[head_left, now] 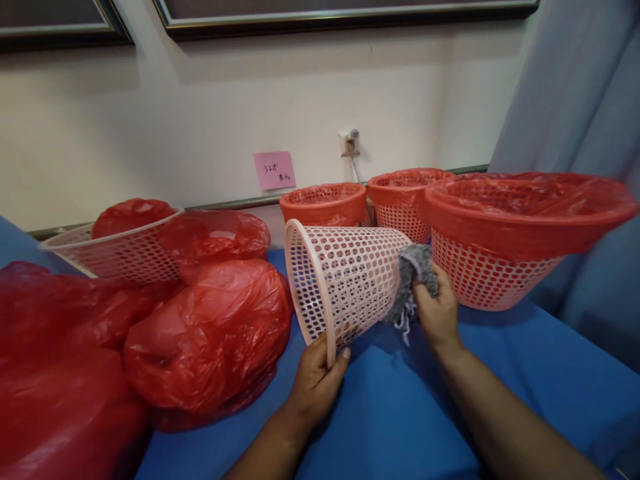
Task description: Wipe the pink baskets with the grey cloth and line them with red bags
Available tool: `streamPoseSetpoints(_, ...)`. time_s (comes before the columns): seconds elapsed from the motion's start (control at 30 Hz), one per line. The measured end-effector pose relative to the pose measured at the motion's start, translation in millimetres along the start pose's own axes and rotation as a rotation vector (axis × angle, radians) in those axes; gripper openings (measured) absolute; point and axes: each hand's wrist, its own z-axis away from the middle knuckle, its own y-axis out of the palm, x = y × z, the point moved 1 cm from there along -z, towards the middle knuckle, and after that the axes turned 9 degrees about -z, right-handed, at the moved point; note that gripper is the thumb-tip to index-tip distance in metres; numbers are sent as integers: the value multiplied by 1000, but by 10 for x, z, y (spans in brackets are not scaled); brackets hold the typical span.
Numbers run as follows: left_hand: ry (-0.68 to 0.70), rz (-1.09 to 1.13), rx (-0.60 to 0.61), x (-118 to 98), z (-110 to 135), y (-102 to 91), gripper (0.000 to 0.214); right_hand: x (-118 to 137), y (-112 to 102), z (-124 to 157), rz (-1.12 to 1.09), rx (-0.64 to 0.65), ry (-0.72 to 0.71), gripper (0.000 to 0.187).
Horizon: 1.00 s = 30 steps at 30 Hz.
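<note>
A pale pink perforated basket (pixel 357 280), turned on its side over the blue table (pixel 390 420), spans the space between the hands: the left hand (pixel 320 380) is closed on its rim, the right hand (pixel 440 310) clutches a grey cloth (pixel 414 270) against its base. Both reach forward, angled inward. Beyond them, a pink note (pixel 274 171) begins "32", the rest unclear

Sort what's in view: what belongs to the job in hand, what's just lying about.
In use:
- pale pink basket, rim gripped by the left hand
- grey cloth, held against it by the right hand

Seemingly just about:
- three red-lined baskets
- left-side basket
- red plastic bags
- pink wall note
</note>
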Motion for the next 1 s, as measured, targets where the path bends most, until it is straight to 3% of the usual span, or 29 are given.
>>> streamPoseSetpoints(0.1,46,-32,26,3,-1,22,39,-168,10,-119,49,-33,175,67)
streamPoseSetpoints(0.23,85,-87,79,27,-4,32,42,-248,51,-67,178,-9,109,94)
streamPoseSetpoints(0.43,90,-157,84,80,1,53,45,-211,38,-110,195,109,12,76)
streamPoseSetpoints(0.53,79,-159,74,79,-13,76,45,24,32,-13,158,174,-172,74)
streamPoseSetpoints(0.7,121,-89,96,54,-40,111,38,533,46,477,-34,462,-693,77)
streamPoseSetpoints(0.77,115,-59,98,35,-58,112,36,596,57,578,-75,507,-764,75)
streamPoseSetpoints(0.87,95,-72,133,-3,-101,106,41,424,73,432,-10,382,-573,69)
streamPoseSetpoints(1.0,95,-108,153,-25,-133,96,52,-94,17,-90,91,34,-98,53)
